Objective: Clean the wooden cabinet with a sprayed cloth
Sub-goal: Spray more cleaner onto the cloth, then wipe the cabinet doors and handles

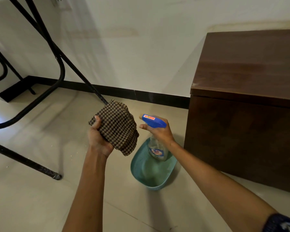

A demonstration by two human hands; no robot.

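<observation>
Cloth (117, 127) bunched in left hand (99, 139), spray bottle (155, 139) gripped in right hand (159, 131).

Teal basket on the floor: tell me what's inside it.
The teal basket shows only its own bare perforated bottom. The spray bottle in the right hand overlaps its far part, hiding what lies there, and whether the bottle's base rests inside cannot be told.
</observation>
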